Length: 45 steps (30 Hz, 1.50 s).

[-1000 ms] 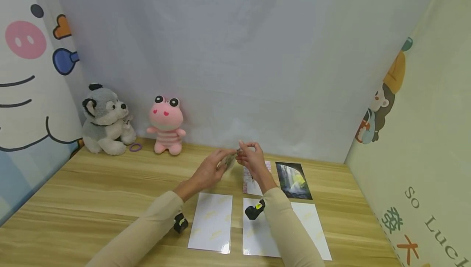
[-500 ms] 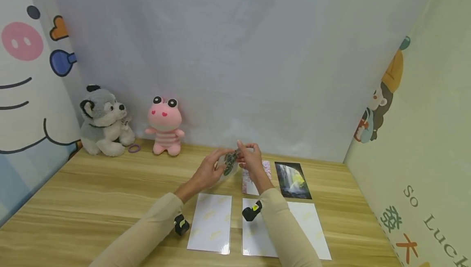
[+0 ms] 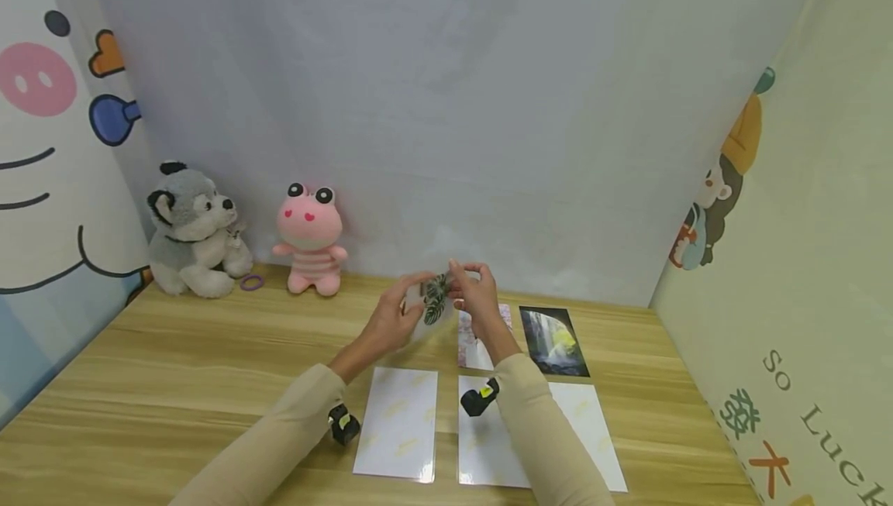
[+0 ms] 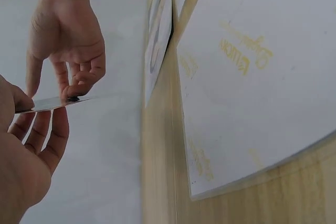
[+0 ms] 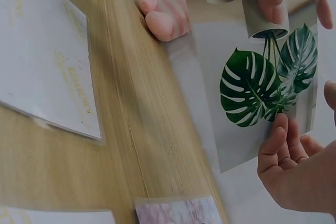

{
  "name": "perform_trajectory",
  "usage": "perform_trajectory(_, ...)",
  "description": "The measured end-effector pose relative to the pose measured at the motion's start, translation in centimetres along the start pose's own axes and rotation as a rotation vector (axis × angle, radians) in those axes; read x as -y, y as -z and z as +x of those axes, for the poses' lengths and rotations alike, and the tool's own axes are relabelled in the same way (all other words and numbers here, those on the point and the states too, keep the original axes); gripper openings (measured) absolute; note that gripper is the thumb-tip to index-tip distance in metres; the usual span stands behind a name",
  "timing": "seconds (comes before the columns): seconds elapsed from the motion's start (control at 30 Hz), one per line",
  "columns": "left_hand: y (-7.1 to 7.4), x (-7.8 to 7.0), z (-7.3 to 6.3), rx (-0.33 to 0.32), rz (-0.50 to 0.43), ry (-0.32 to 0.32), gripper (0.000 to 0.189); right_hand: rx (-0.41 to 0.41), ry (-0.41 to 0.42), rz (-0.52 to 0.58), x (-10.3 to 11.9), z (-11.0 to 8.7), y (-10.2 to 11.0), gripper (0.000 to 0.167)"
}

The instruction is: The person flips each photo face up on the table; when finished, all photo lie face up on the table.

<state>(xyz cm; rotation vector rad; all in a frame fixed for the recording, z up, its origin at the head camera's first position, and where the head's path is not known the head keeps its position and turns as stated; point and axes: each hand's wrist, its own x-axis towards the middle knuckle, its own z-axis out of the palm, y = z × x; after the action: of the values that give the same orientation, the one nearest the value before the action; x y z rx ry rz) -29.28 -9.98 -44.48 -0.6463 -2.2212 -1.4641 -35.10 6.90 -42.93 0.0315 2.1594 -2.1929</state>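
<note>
A photo card (image 5: 210, 98) with green monstera leaves in a vase and a cup is held up above the far part of the table. My left hand (image 3: 391, 320) grips its left side, thumb on the picture face and fingers behind. At the opposite end, my right hand (image 3: 477, 297) pinches the card's edge, with curled fingertips near the leaf stems in the right wrist view. Behind the right wrist lies a pink blossom photo (image 3: 466, 347), partly covered. Beside it is a dark waterfall photo (image 3: 554, 342). White-backed sheets with faint yellow print (image 3: 396, 422) lie nearer me, some under the right forearm.
A grey and white plush dog (image 3: 195, 231), a purple ring (image 3: 252, 282) and a pink striped plush frog (image 3: 310, 239) sit at the table's back left. A pale curtain (image 3: 446, 103) hangs behind the wooden table (image 3: 209, 366). A printed wall panel (image 3: 802, 258) stands at right.
The photo card has turned from nearly edge-on to showing its leaf picture toward the head camera. Both hands keep hold of it in about the same place.
</note>
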Motion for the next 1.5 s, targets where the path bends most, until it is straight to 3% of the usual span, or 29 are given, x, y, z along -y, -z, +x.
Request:
perform_trajectory(0.3,0.8,-0.3,0.5,-0.136,-0.167,0.154,0.054,0.035,0.062,-0.191,-0.3,-0.1,1.0,0.040)
perform_trajectory(0.43,1.2,-0.3,0.9,-0.200,-0.265,0.230,0.056,0.106,0.058,-0.186,-0.2,-0.5,1.6,0.040)
perform_trajectory(0.57,1.4,-0.4,1.0,-0.227,-0.380,0.273,0.058,0.205,0.008,-0.122,-0.4,-0.6,2.1,0.045)
perform_trajectory(0.87,1.2,0.1,1.0,-0.312,-0.435,0.330,0.059,0.395,-0.094,0.224,-1.1,-0.9,2.5,0.073)
perform_trajectory(1.03,1.1,0.1,1.0,-0.336,-0.427,0.328,0.059,0.387,-0.122,0.281,-1.3,-1.0,2.1,0.075)
perform_trajectory(1.23,1.0,0.1,0.9,-0.356,-0.444,0.348,0.059,0.362,-0.130,0.261,-1.4,-1.2,2.1,0.074)
perform_trajectory(1.43,1.5,0.5,1.0,-0.309,-0.425,0.435,0.054,0.335,-0.136,0.221,-1.6,-1.3,2.3,0.074)
perform_trajectory(1.5,1.9,0.6,0.9,-0.266,-0.479,0.480,0.048,0.326,-0.129,0.186,-1.7,-1.3,2.4,0.074)
